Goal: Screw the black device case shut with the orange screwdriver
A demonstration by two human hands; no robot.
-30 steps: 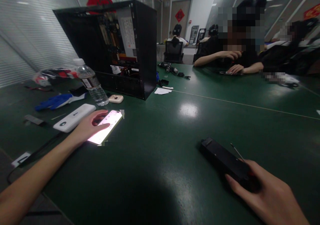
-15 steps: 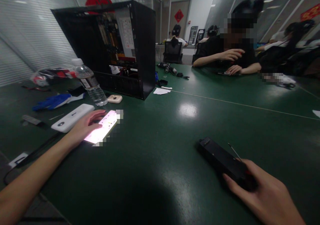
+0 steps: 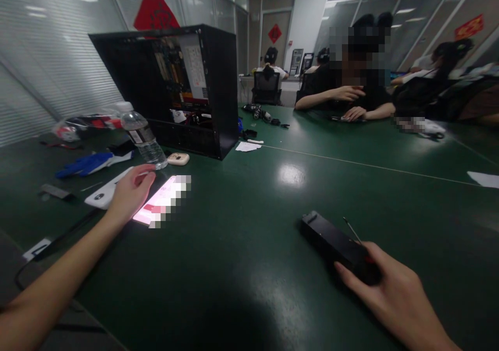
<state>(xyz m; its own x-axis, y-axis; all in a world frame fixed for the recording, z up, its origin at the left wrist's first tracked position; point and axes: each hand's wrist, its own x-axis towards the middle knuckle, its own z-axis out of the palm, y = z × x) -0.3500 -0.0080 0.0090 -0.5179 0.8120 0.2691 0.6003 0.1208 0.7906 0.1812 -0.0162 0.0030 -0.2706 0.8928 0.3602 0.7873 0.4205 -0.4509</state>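
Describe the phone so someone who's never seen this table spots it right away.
Start at the open black computer case on the green table. Come nearer, past the clear bottle, to the left hand; the phone lies just right of it. Its glowing screen sets it apart from the white device nearby.

White blinds point(image 3: 42, 88) near a green table point(image 3: 234, 210).
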